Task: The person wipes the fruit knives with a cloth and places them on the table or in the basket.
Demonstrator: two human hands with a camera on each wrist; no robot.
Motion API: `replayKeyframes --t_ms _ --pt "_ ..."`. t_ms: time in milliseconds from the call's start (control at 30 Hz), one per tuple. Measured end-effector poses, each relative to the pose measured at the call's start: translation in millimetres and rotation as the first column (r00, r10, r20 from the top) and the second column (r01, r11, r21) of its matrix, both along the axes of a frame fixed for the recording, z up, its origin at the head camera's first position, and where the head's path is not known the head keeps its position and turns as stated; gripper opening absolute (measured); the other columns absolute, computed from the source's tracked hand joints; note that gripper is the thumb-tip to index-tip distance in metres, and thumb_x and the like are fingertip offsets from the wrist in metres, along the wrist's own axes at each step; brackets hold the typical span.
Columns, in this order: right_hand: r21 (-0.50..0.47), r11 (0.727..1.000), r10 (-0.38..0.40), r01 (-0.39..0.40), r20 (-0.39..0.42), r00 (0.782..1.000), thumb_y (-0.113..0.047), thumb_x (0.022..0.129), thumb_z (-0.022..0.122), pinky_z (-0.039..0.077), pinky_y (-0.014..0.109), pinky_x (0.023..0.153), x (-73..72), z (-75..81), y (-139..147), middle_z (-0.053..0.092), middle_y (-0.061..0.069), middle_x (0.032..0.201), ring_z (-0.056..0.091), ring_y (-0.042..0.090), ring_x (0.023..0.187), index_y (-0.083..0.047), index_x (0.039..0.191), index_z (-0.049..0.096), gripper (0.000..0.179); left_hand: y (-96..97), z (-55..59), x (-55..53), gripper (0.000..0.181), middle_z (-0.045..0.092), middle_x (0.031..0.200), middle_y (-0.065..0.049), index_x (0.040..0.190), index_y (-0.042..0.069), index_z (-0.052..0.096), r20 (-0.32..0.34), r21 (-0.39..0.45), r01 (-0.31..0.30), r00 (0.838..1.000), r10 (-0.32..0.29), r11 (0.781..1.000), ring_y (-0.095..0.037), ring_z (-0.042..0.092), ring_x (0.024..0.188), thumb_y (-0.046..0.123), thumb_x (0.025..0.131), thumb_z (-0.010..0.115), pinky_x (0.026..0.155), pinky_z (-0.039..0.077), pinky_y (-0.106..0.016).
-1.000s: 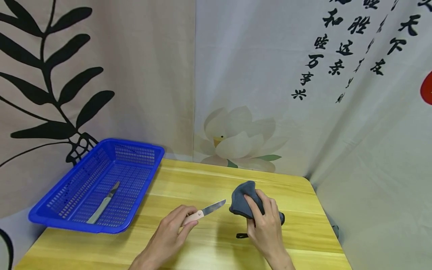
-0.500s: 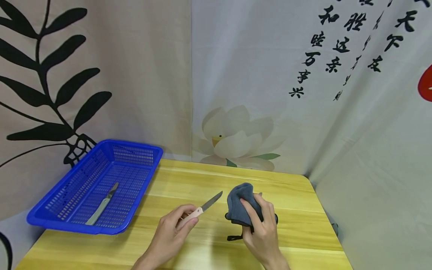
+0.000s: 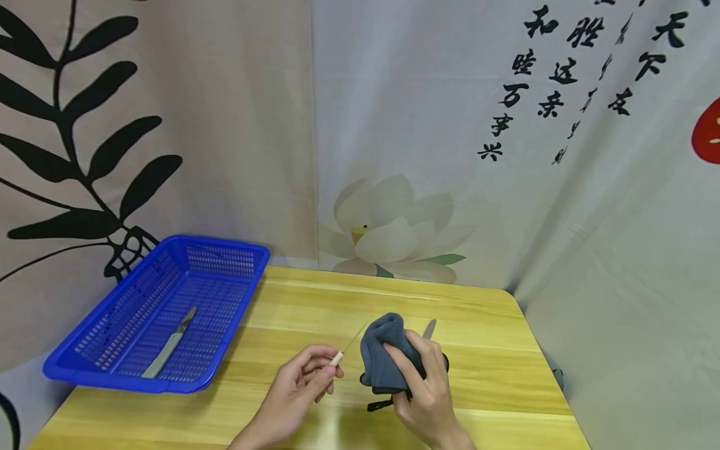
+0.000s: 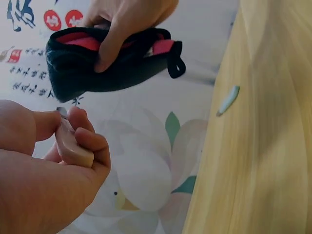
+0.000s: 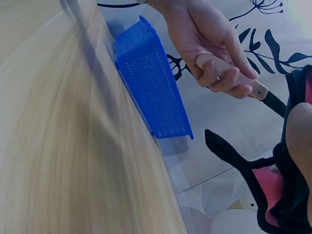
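Observation:
My left hand grips a paring knife by its pale pinkish handle, the blade slanting up and to the right. In the head view that blade appears nearly edge-on, its tip close to a dark grey cloth. The cloth is bunched in my right hand, with thumb and fingers curled round it. Dark edging, a hanging loop and a pink inner side show on it. Another knife with a pale green handle lies on the table; in the head view the cloth and right hand hide most of it.
A blue plastic basket stands at the table's left with a pale-handled knife inside. The wooden table has a rounded far right corner. Printed curtains hang behind and along the right side.
My right hand and the cloth have moved left, nearer the knife, uncovering the blade of the knife on the table. The held knife has turned from flat to nearly edge-on.

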State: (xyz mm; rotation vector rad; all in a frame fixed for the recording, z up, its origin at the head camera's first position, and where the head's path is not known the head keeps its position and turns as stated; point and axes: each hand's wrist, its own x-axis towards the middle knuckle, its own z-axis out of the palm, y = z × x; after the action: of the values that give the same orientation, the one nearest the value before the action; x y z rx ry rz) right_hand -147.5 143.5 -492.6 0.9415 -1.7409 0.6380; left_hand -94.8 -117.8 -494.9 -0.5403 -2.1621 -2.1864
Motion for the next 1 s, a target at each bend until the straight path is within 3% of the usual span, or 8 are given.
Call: replayKeyframes --t_ms 167,300,467,567,700,1000 --pt "0.048 0.997 0.057 -0.055 -0.055 0.997 -0.011 0.11 0.049 0.053 0.043 0.091 1.4 -0.3 -7.7 0.074 0.029 0.124 0.065 0.038 0.104 -0.004 0.122 0.083 0.037 -0.4 -1.2 0.4 0.031 0.075 0.114 -0.005 0.145 -0.006 0.057 0.081 0.08 0.094 0.992 -0.1 0.992 -0.003 0.063 0.084 0.013 0.121 0.051 0.068 0.054 -0.022" --pt "0.079 0.993 0.094 -0.087 -0.092 0.991 -0.013 0.111 0.054 0.055 0.041 0.086 3.0 -1.9 -14.8 0.076 0.028 0.122 0.066 0.036 0.1 -0.006 0.12 0.083 0.032 -1.0 -2.5 0.0 0.037 0.074 0.11 0.004 0.148 -0.01 0.053 0.136 0.113 0.146 0.978 -0.161 0.983 -0.004 0.063 0.085 0.016 0.123 0.048 0.071 0.053 -0.021" --pt "0.131 0.988 0.093 -0.082 -0.08 0.992 -0.014 0.112 0.052 0.054 0.04 0.085 7.3 -7.0 -18.3 0.076 0.026 0.127 0.065 0.033 0.101 -0.009 0.124 0.083 0.033 -1.8 -1.7 -0.3 0.042 0.073 0.114 0.006 0.152 -0.008 0.052 0.189 0.106 0.181 0.962 -0.198 0.978 -0.005 0.059 0.082 0.022 0.124 0.046 0.072 0.052 -0.023" --pt "0.159 0.985 0.072 -0.063 -0.051 0.996 -0.006 0.103 0.043 0.054 0.04 0.087 9.5 -10.4 -17.3 0.075 0.023 0.132 0.064 0.031 0.104 -0.012 0.127 0.082 0.046 -2.2 -0.4 0.2 0.043 0.072 0.12 0.004 0.153 -0.004 0.054 0.216 0.089 0.185 0.956 -0.2 0.979 -0.006 0.054 0.078 0.026 0.124 0.045 0.072 0.051 -0.026" --pt "0.178 0.983 0.046 -0.04 -0.025 0.999 -0.001 0.093 0.038 0.054 0.04 0.089 9.6 -13.0 -16.7 0.075 0.021 0.136 0.063 0.03 0.106 -0.013 0.13 0.082 0.059 -2.2 0.1 0.3 0.044 0.072 0.12 0.002 0.153 -0.004 0.054 0.226 0.087 0.189 0.952 -0.204 0.978 -0.007 0.053 0.078 0.027 0.125 0.044 0.071 0.052 -0.029" --pt "0.177 0.984 -0.003 0.008 -0.025 1.0 -0.006 0.105 0.042 0.052 0.041 0.09 5.1 -8.6 -15.8 0.073 0.023 0.138 0.064 0.031 0.105 -0.013 0.131 0.081 0.047 -2.5 -1.7 0.8 0.04 0.066 0.109 0.001 0.149 -0.009 0.053 0.176 0.105 0.206 0.959 -0.222 0.973 -0.005 0.058 0.082 0.022 0.124 0.045 0.069 0.05 -0.032"
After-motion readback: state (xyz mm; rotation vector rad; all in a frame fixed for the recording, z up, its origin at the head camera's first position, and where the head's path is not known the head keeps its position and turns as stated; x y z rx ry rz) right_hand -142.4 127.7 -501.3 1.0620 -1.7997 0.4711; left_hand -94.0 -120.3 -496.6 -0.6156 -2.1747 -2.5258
